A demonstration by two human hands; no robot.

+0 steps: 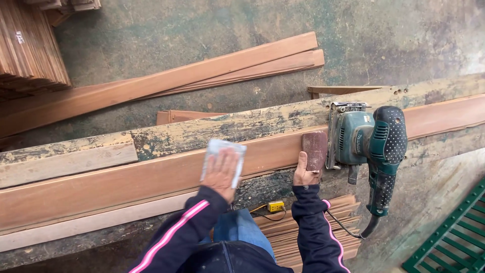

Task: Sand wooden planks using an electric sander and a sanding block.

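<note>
A long reddish plank (151, 177) lies along the worn worktop (212, 129). A green electric sander (371, 144) rests on it at the right. The left hand (221, 172), fingers together, presses a pale sandpaper sheet (224, 151) flat on the plank; the right hand (305, 173) pinches a brown sandpaper piece (315, 149) beside the sander.

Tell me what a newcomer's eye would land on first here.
Most likely the green electric sander, resting on the long reddish plank at the right of the rough workbench. Next, the two hands on that plank: the left hand pressed flat on a pale sheet of sandpaper, the right hand holding a brown sanding block beside the sander.
</note>
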